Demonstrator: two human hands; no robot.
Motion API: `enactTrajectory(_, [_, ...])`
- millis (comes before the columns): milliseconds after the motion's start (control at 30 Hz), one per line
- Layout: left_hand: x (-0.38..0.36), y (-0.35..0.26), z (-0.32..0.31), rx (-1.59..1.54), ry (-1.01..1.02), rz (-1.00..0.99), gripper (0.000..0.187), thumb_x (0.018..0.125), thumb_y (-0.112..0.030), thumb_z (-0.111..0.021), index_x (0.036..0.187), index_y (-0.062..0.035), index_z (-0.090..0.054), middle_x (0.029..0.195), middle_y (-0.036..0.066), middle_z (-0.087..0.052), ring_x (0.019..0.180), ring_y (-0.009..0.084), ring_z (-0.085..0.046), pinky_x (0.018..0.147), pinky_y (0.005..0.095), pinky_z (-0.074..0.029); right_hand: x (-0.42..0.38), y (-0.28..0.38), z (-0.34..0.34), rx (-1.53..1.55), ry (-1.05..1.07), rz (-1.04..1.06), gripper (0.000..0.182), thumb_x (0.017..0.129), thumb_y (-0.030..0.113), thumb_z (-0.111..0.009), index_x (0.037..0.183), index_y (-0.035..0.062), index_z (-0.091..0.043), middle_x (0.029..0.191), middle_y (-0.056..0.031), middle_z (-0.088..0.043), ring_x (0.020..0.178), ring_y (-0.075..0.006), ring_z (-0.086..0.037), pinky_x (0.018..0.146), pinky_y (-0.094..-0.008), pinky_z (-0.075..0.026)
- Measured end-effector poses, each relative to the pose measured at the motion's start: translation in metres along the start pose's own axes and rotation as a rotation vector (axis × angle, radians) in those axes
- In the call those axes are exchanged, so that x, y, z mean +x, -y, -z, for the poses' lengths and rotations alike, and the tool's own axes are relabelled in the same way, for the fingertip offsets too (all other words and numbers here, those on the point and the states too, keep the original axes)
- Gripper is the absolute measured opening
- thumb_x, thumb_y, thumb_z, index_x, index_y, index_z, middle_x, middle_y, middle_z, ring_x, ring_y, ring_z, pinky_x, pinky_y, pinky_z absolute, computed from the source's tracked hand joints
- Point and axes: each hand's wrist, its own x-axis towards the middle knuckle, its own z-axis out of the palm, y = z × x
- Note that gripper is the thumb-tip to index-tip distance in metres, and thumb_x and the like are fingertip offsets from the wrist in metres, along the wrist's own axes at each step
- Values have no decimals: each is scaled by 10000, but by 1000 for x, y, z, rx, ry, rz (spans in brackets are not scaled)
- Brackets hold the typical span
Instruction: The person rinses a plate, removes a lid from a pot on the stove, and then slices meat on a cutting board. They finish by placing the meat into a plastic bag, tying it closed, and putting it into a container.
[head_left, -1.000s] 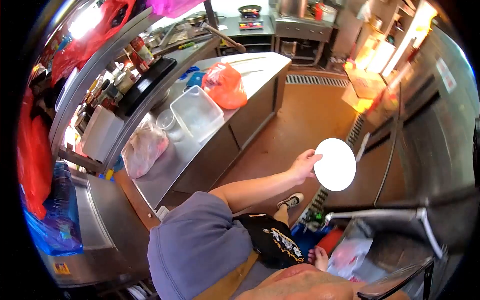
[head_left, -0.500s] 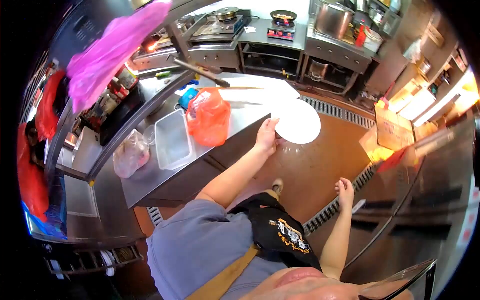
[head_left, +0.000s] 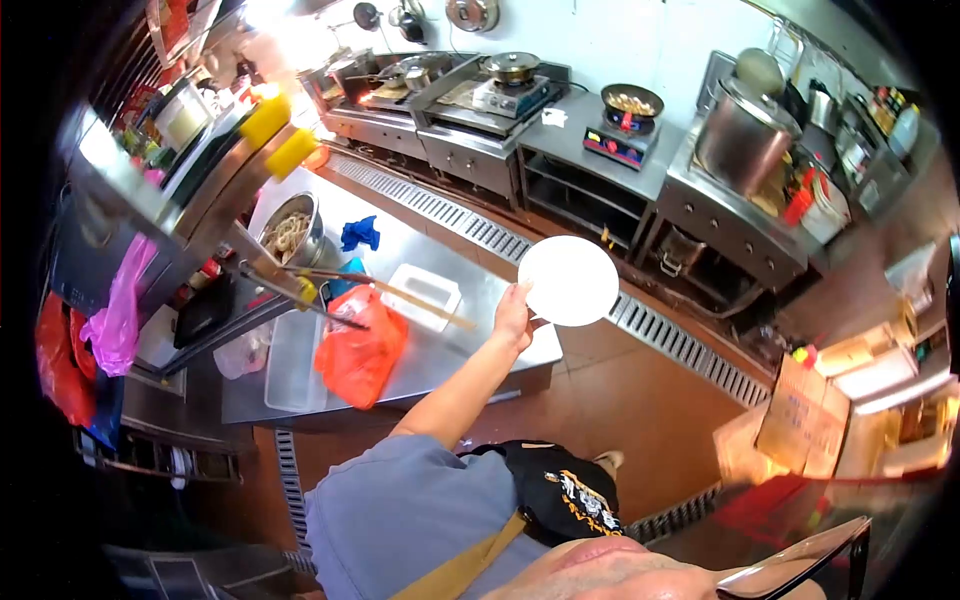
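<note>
A round white plate is held out in front of me over the floor. My left hand is closed on the plate's near left rim, the arm stretched forward. To the left of that hand, on the steel counter, lie a white rectangular tray and a bulging orange-red plastic bag. My right hand is out of view.
A pan of food sits on a portable cooker at the far bench. A large steel pot stands right of it. Cardboard boxes are at the right. A floor drain grate crosses ahead.
I have moved forward along the counter, and the stoves look nearer. The plate stays in my left hand. My right hand, visible before with fingers curled, has left the view.
</note>
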Motion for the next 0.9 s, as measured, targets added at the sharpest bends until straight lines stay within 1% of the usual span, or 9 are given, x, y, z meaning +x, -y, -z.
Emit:
enactTrajectory(200, [110, 19, -59, -66, -181, -136, 291, 956, -314, -559, 1156, -103, -544, 942, 43, -666, 673, 148, -599, 502, 298, -440, 105, 169, 78, 2, 26, 79, 174, 947, 283, -609, 951, 110, -595, 809, -44, -615, 703, -187, -607, 577, -347, -500])
enactTrajectory(267, [166, 24, -66, -78, -65, -119, 326, 957, -315, -550, 1199, -97, -539, 955, 46, -676, 707, 162, -638, 545, 304, -496, 140, 227, 123, 51, 16, 151, 170, 950, 289, -607, 965, 120, -599, 830, -40, -621, 720, -183, -611, 587, -345, -506])
enactTrajectory(367, [216, 8, -128, -103, -188, -178, 388, 967, -325, -530, 1265, -77, -516, 1002, 81, -689, 790, 202, -689, 641, 351, -575, 206, 337, 176, 157, -47, 284, 167, 954, 298, -604, 985, 134, -604, 861, -34, -630, 746, -177, -617, 602, -342, -515])
enactTrajectory(400, [241, 6, -134, -61, -206, -208, 406, 974, -329, -522, 1279, -63, -506, 1024, 99, -688, 816, 216, -699, 670, 368, -592, 161, 425, 167, 171, -17, 172, 171, 963, 313, -590, 1014, 150, -581, 846, -1, -623, 657, -136, -589, 521, -288, -479])
enactTrajectory(433, [258, -2, -152, -70, -231, -205, 417, 978, -333, -516, 1283, -50, -500, 1028, 112, -684, 808, 221, -698, 655, 371, -591, 165, 481, 167, 51, 92, 292, 177, 973, 320, -579, 1007, 146, -578, 829, 10, -621, 605, -103, -567, 466, -251, -435])
enactTrajectory(533, [333, -20, -181, -31, -261, -221, 423, 998, -334, -488, 1283, -22, -497, 1063, 143, -668, 775, 227, -681, 567, 345, -574, 147, 610, 123, 91, 49, 476, 203, 991, 320, -576, 1046, 126, -605, 847, -20, -651, 702, -126, -625, 564, -261, -489])
enactTrajectory(667, [444, -37, -219, -4, -130, -246, 401, 1002, -325, -477, 1283, -43, -525, 1139, 107, -666, 907, 245, -687, 756, 432, -558, 175, 652, 67, 24, 122, 467, 167, 988, 257, -591, 1078, 116, -601, 858, -25, -654, 717, -109, -619, 582, -255, -485])
enactTrajectory(800, [551, -57, -263, -26, -24, -285, 418, 982, -287, -474, 1295, -12, -506, 1169, 160, -652, 1009, 290, -677, 844, 498, -550, 203, 620, 34, -43, 189, 287, 152, 980, 237, -611, 1073, 117, -620, 863, -22, -650, 727, -114, -615, 621, -261, -504])
enactTrajectory(900, [637, -62, -277, 1, -28, -273, 406, 977, -268, -490, 1278, 5, -491, 1181, 183, -642, 977, 318, -690, 835, 524, -556, 203, 621, 18, -97, 162, 171, 159, 979, 236, -612, 1083, 117, -622, 866, -23, -650, 733, -114, -615, 626, -259, -505])
